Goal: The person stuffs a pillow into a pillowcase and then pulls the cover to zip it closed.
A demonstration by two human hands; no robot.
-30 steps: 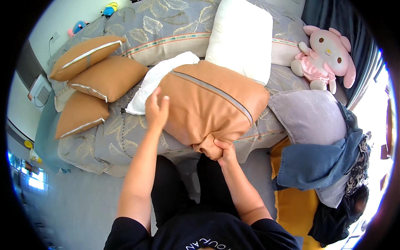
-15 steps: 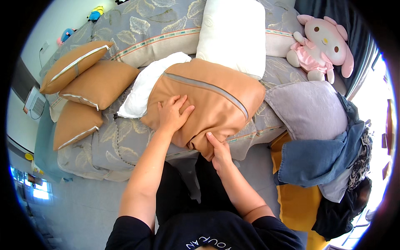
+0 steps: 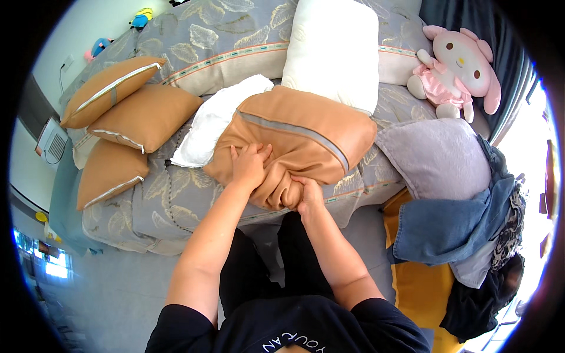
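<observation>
A tan, leather-like cushion cover point(image 3: 294, 120) with a grey stripe lies at the front of the sofa, before me. Its far right part bulges as if filled; the near part is slack and creased. My left hand point(image 3: 250, 167) presses into the near left side, fingers bent and drawn in on the folds. At the near edge, my right hand point(image 3: 309, 195) grips the bunched material, thumb on top; its other fingers are partly hidden. A crumpled white pillow point(image 3: 203, 132) sticks out from behind the cover's left side. What fills the cover cannot be seen.
Several tan zipped cushions point(image 3: 147, 115) are piled at left. A white pillow point(image 3: 332, 53) leans on the grey leaf-patterned sofa point(image 3: 159, 203). At right are a pink plush toy point(image 3: 459, 67), a grey cushion point(image 3: 438, 153) and blue clothing point(image 3: 441, 226).
My left fingers have drawn closer together on the cover. My right hand has pushed the near edge up and inward, so the material between my hands is more bunched. The view has shifted slightly.
</observation>
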